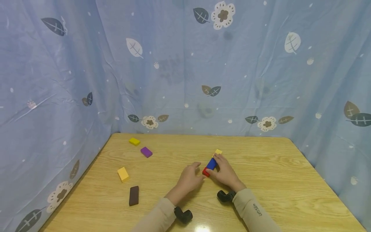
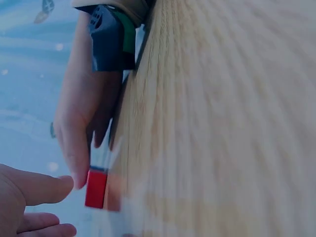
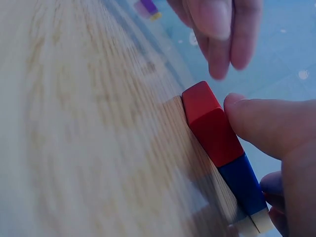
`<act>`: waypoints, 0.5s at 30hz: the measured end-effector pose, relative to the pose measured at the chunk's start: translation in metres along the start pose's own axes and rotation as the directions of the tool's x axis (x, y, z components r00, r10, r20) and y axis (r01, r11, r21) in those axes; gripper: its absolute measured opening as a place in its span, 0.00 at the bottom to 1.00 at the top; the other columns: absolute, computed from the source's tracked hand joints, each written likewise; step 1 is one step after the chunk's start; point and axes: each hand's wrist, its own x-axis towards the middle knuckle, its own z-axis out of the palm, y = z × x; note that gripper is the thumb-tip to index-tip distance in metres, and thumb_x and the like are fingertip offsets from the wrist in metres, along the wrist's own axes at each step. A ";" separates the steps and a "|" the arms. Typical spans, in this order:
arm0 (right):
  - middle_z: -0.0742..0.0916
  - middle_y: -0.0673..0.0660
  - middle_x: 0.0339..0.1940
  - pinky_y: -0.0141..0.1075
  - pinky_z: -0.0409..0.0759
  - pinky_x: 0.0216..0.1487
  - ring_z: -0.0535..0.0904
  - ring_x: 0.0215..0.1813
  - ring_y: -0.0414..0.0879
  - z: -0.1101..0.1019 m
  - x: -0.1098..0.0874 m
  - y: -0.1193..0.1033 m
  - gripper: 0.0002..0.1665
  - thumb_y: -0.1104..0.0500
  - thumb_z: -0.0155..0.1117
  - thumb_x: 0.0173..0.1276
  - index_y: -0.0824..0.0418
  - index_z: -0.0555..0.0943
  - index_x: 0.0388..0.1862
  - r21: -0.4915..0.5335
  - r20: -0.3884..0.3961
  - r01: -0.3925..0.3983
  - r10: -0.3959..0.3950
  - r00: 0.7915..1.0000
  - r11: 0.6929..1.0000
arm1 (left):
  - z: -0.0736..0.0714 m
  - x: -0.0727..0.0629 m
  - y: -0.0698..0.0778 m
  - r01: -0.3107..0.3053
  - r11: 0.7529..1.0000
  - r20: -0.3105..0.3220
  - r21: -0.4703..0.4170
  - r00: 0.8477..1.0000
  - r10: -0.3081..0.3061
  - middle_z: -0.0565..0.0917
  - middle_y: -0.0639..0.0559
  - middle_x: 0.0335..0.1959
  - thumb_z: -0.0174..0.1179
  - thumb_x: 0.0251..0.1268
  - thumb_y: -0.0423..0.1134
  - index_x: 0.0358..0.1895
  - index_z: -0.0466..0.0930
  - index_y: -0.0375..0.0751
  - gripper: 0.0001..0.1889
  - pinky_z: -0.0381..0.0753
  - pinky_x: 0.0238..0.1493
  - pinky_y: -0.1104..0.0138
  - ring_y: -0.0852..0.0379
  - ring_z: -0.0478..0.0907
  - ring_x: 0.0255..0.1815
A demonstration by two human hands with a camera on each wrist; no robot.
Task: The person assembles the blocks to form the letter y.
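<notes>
A red block (image 1: 205, 172), a blue block (image 1: 211, 164) and a pale yellow block (image 1: 218, 151) lie end to end in a slanting row on the table. My right hand (image 1: 225, 174) rests along the row's right side, thumb at the red block (image 3: 213, 131) and fingertips near where the blue block (image 3: 243, 183) meets the yellow one. Just left of the red end, my left hand (image 1: 189, 177) hovers with loosely bent fingers and nothing in them. In the left wrist view its thumb points toward the red block (image 2: 96, 189), with a gap between.
On the table's left side lie a yellow block (image 1: 134, 141), a purple block (image 1: 146, 152), an orange-yellow block (image 1: 123, 174) and a dark brown block (image 1: 134, 195). A blue patterned curtain (image 1: 174, 64) stands along the back and sides of the wooden table (image 1: 275, 180).
</notes>
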 end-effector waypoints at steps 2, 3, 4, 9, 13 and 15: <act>0.66 0.69 0.71 0.60 0.59 0.70 0.55 0.73 0.66 0.001 0.000 0.000 0.47 0.41 0.63 0.63 0.71 0.64 0.68 0.004 -0.005 -0.002 0.002 1.000 1.000 | -0.006 -0.002 -0.004 0.010 1.000 0.001 0.007 1.000 -0.010 0.80 0.39 0.56 0.66 0.58 0.41 0.62 0.72 0.36 0.28 0.72 0.62 0.49 0.40 0.74 0.60; 0.66 0.69 0.71 0.60 0.59 0.70 0.56 0.73 0.66 0.001 -0.001 0.000 0.47 0.40 0.63 0.62 0.71 0.64 0.68 0.002 -0.010 -0.004 0.004 1.000 1.000 | -0.009 -0.003 -0.006 0.013 1.000 0.001 0.003 1.000 -0.013 0.79 0.39 0.57 0.66 0.59 0.41 0.62 0.71 0.36 0.28 0.72 0.62 0.49 0.40 0.74 0.60; 0.66 0.68 0.72 0.59 0.59 0.70 0.56 0.73 0.66 0.001 -0.001 0.001 0.47 0.40 0.63 0.62 0.71 0.64 0.69 0.003 -0.013 -0.008 0.008 1.000 1.000 | -0.012 -0.003 -0.008 0.017 1.000 0.002 -0.004 1.000 -0.017 0.78 0.39 0.58 0.65 0.59 0.41 0.63 0.71 0.36 0.28 0.72 0.62 0.49 0.40 0.74 0.60; 0.66 0.69 0.71 0.60 0.61 0.69 0.57 0.72 0.67 0.001 0.000 0.003 0.47 0.41 0.64 0.62 0.71 0.65 0.68 0.005 -0.027 0.007 -0.007 1.000 1.000 | -0.032 -0.008 -0.023 0.032 0.999 -0.017 -0.014 0.999 -0.032 0.75 0.39 0.61 0.63 0.62 0.40 0.64 0.69 0.35 0.28 0.74 0.61 0.50 0.40 0.72 0.62; 0.66 0.69 0.71 0.60 0.62 0.69 0.57 0.72 0.67 0.001 0.000 0.004 0.47 0.42 0.64 0.63 0.72 0.64 0.68 -0.003 -0.021 0.020 -0.021 1.000 1.000 | -0.045 -0.014 -0.033 0.038 0.999 -0.026 -0.026 0.999 -0.038 0.73 0.39 0.64 0.62 0.63 0.42 0.66 0.67 0.36 0.29 0.70 0.64 0.48 0.39 0.69 0.65; 0.66 0.69 0.71 0.60 0.62 0.68 0.57 0.72 0.67 0.001 -0.002 0.004 0.46 0.43 0.64 0.62 0.72 0.64 0.68 0.004 -0.019 0.021 -0.020 1.000 1.000 | -0.049 -0.019 -0.039 0.039 0.999 -0.024 -0.035 0.999 -0.040 0.71 0.39 0.65 0.62 0.63 0.42 0.67 0.66 0.36 0.30 0.69 0.65 0.47 0.39 0.67 0.66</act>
